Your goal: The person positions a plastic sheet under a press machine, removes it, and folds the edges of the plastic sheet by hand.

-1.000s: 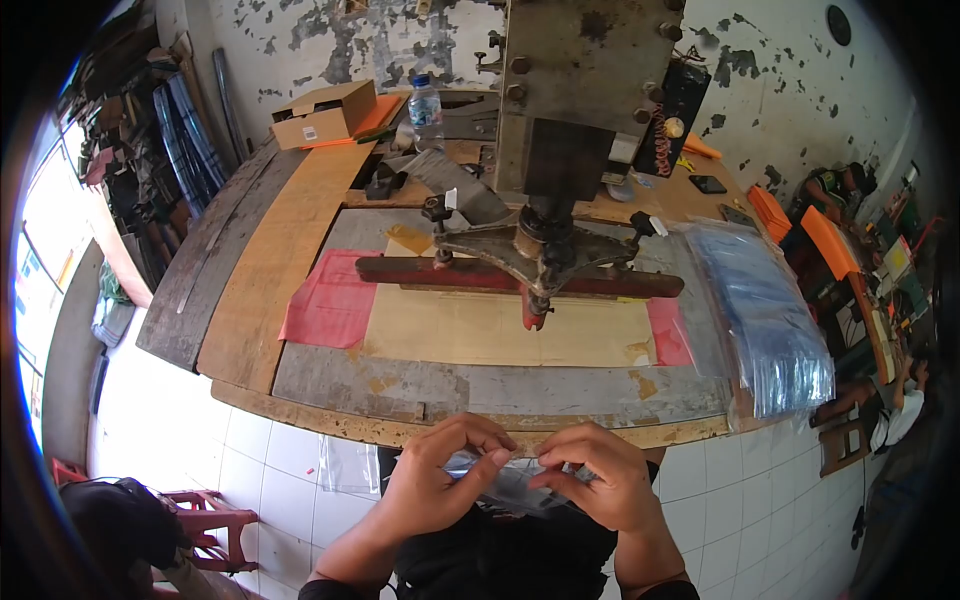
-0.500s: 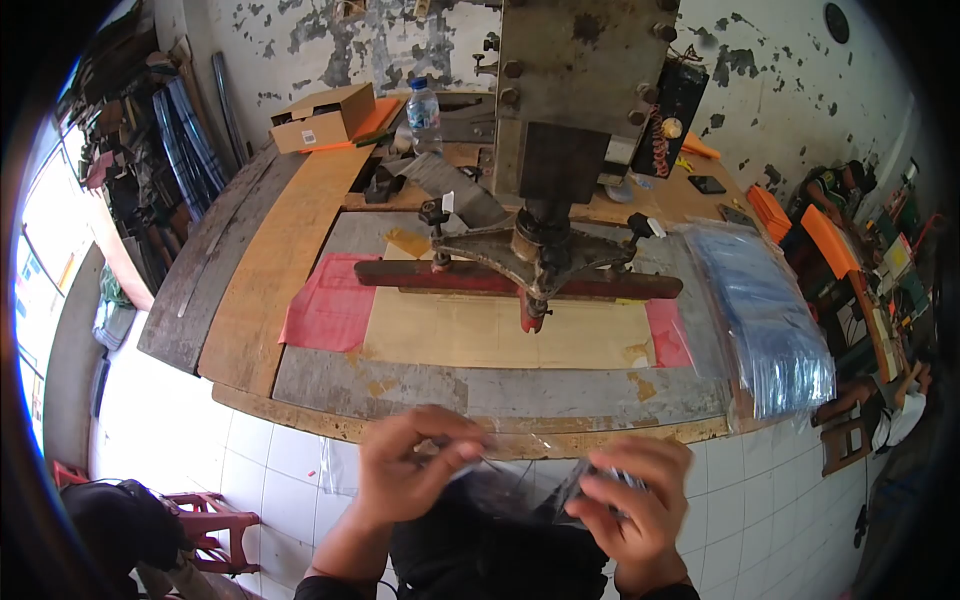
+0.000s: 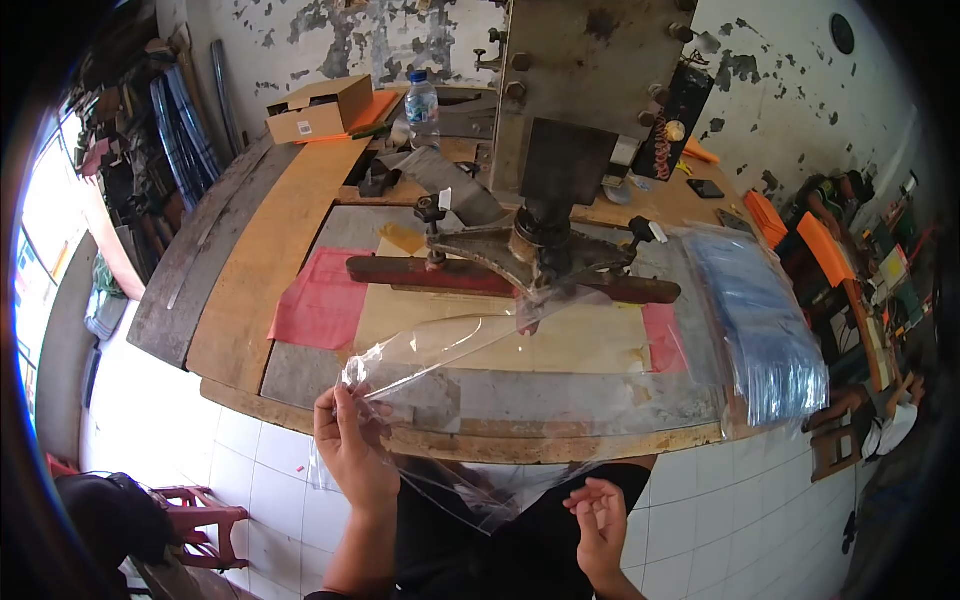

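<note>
A sheet of clear plastic film [image 3: 450, 350] billows over the front of the press table. My left hand [image 3: 355, 440] pinches its left edge, and the film sags toward my lap. Lower right, my right hand [image 3: 600, 520] is beside the film with loosely bent fingers and nothing visible in them. Behind the film, a press with a red bar [image 3: 430, 270] stands above a cream sheet [image 3: 580, 350]. Pink material [image 3: 320, 300] shows at the cream sheet's left end.
A stack of clear plastic sleeves [image 3: 760, 320] lies on the table's right side. At the back are a cardboard box [image 3: 320, 108] and a water bottle [image 3: 422, 110]. A red stool [image 3: 205, 525] stands lower left. Another person [image 3: 835, 200] sits far right.
The clear film has been spread up and out over the table from between my hands. My left hand has moved left; my right hand has dropped lower and its fingers have loosened.
</note>
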The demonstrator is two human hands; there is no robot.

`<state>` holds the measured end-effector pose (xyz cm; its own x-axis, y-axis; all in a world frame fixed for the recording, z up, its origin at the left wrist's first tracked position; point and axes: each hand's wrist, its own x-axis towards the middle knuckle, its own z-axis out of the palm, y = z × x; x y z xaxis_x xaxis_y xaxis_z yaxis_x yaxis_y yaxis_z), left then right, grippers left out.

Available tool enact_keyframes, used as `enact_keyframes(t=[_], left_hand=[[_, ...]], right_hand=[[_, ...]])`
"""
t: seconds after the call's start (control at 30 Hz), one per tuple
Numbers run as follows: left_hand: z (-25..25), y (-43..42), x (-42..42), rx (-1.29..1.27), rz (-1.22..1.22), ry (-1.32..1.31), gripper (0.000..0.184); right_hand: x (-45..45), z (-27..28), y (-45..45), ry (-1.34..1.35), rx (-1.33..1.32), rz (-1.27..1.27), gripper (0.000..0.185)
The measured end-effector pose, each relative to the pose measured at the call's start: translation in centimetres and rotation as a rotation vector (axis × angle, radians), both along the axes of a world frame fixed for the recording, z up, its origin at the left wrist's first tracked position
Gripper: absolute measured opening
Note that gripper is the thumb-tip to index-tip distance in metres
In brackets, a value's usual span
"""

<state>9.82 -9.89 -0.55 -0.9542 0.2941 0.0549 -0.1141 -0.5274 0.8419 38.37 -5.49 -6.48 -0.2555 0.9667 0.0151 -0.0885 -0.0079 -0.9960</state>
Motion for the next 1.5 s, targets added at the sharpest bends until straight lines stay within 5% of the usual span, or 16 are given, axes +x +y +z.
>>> enact_keyframes(t=[0.03, 0.2, 0.3, 0.67, 0.73, 0.8, 0.9, 0.97, 1.07, 1.13, 1.23, 1.33, 1.5], left_hand=[[-0.3, 0.0, 0.1, -0.002, -0.001, -0.002, 0.019], [-0.6, -0.2, 0.4, -0.022, -0.009, 0.013, 0.019], [-0.7, -0.3, 0.4, 0.032, 0.006, -0.009, 0.02], [0.0, -0.1, 1.6, 0.002, 0.007, 0.056, 0.019], [0.2, -0.1, 1.7, -0.004, -0.004, 0.073, 0.019], [0.9, 0.1, 2.0, 0.002, 0.003, 0.118, 0.02], [1.8, -0.3, 2.2, 0.004, -0.069, 0.173, 0.018], [2.4, -0.5, 3.1, -0.015, -0.131, 0.183, 0.018], [3.3, -0.5, 5.0, -0.07, -0.317, 0.196, 0.024], [2.2, 0.5, 5.7, -0.031, -0.286, 0.372, 0.027], [3.4, 0.1, 5.8, 0.025, -0.428, 0.303, 0.033], [3.8, -0.2, 5.3, 0.037, -0.468, 0.365, 0.033], [4.4, 0.6, 4.5, 0.041, -0.313, 0.573, 0.033]], right_hand=[[0.6, 0.0, 0.3, 0.004, -0.062, 0.115, 0.052], [0.2, 0.4, 0.4, 0.005, 0.013, 0.051, 0.074], [-0.2, 1.7, 0.9, 0.135, -0.163, -0.098, 0.081], [0.6, 0.8, 0.5, 0.333, -0.236, -0.063, 0.046], [1.6, -0.9, 0.9, 0.462, -0.179, 0.132, 0.027], [2.9, -1.3, 2.2, 0.377, -0.114, 0.243, 0.035], [4.3, -3.1, 4.4, 1.197, -0.277, 1.295, 0.08], [2.9, -3.1, 4.5, 1.484, -0.223, 1.386, 0.103], [0.1, -1.8, 1.8, 1.341, -0.472, 1.014, 0.08], [-0.9, -2.0, 1.9, 1.113, -0.517, 0.916, 0.059], [-2.9, -0.5, 3.5, 0.994, -0.511, 0.827, 0.037], [-4.2, 0.2, 4.0, 0.572, -0.104, 0.55, 0.034], [-5.3, 3.8, 3.3, 0.811, -0.238, 0.616, 0.06]])
